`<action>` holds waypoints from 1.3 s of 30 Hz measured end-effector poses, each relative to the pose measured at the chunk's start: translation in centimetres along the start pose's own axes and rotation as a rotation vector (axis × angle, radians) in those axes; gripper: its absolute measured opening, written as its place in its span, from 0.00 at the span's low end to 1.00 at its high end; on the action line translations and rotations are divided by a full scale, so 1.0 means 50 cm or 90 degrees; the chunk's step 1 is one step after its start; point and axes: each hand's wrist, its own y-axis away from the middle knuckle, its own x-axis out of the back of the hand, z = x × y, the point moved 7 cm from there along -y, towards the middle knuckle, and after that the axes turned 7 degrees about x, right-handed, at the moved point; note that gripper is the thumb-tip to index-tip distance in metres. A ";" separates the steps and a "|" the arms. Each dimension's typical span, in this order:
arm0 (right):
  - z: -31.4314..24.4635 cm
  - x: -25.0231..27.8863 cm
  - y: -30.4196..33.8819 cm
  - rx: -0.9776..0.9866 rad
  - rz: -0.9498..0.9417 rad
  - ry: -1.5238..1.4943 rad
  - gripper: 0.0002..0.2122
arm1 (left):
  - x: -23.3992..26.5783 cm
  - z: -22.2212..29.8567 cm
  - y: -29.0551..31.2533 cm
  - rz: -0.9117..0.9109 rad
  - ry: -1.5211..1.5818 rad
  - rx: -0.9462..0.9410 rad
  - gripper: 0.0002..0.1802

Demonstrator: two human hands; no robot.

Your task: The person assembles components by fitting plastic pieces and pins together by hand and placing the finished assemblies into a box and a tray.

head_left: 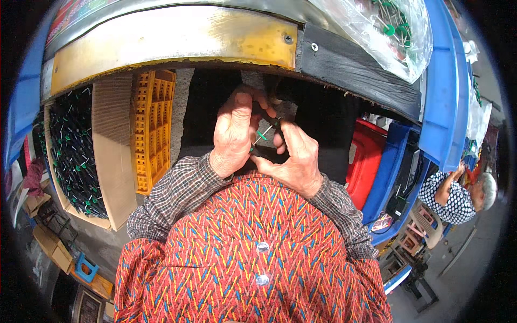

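Note:
Over my lap, both hands meet around small parts. A thin metal pin with a green collar (pixel 262 135) slants between the fingertips. My left hand (pixel 232 134) is closed, fingers curled in, at the pin's lower end. My right hand (pixel 297 159) is closed too, its thumb and fingers pinching a small black piece (pixel 277 124) by the pin's upper end. Whether pin and black piece are joined, I cannot tell. Fingers partly hide both.
The worktable edge (pixel 177 35) crosses above my hands. At left are a carton (pixel 116 151) of black pieces with pins and a yellow crate (pixel 155 129). A clear bag (pixel 420 48) of green-collared pins, red bin (pixel 366 161) and blue tub (pixel 389 172) are at right; another person (pixel 452 199) sits beyond.

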 end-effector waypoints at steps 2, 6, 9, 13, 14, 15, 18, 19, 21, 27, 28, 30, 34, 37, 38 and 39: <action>0.000 -0.001 0.000 -0.002 -0.005 -0.003 0.30 | 0.010 -0.004 0.001 -0.004 0.000 0.015 0.20; 0.000 -0.001 -0.004 -0.001 0.006 -0.012 0.31 | -0.006 0.007 0.004 -0.021 -0.006 0.029 0.21; -0.001 -0.002 -0.004 -0.002 0.008 -0.013 0.31 | -0.007 0.011 0.006 -0.036 0.021 0.037 0.23; 0.001 0.005 -0.006 -0.055 0.003 -0.050 0.29 | -0.019 0.020 0.014 -0.036 0.051 0.075 0.28; 0.001 0.006 -0.005 -0.054 0.005 -0.050 0.29 | -0.017 0.019 0.014 -0.037 0.050 0.075 0.28; 0.001 0.006 -0.004 -0.055 0.007 -0.051 0.29 | -0.016 0.013 0.014 -0.057 0.078 0.092 0.31; -0.001 0.003 -0.006 -0.059 0.002 -0.052 0.29 | -0.017 0.017 0.017 -0.099 0.120 0.120 0.36; -0.001 0.003 -0.006 -0.063 -0.004 -0.049 0.29 | -0.022 0.019 0.020 -0.121 0.136 0.130 0.38; 0.000 0.003 -0.004 -0.059 -0.011 -0.048 0.30 | -0.020 0.019 0.026 -0.125 0.161 0.131 0.38; -0.001 0.006 -0.002 -0.042 0.001 -0.045 0.29 | -0.031 0.024 0.032 -0.121 0.225 0.146 0.39; -0.002 0.006 -0.001 -0.037 0.001 -0.038 0.29 | -0.028 0.021 0.032 -0.108 0.227 0.154 0.42; -0.004 0.004 -0.001 -0.034 -0.004 -0.041 0.28 | -0.024 0.022 0.032 -0.111 0.220 0.154 0.39; -0.007 -0.006 0.002 -0.021 -0.024 -0.057 0.27 | -0.012 0.019 0.030 -0.065 0.194 0.138 0.31; -0.007 -0.008 0.003 -0.023 -0.032 -0.054 0.26 | -0.008 0.019 0.027 -0.035 0.180 0.135 0.29; -0.006 -0.010 0.003 -0.023 -0.037 -0.052 0.26 | -0.004 0.017 0.027 -0.033 0.179 0.134 0.29; -0.006 -0.012 0.002 -0.023 -0.037 -0.053 0.26 | 0.001 0.016 0.027 -0.035 0.171 0.126 0.29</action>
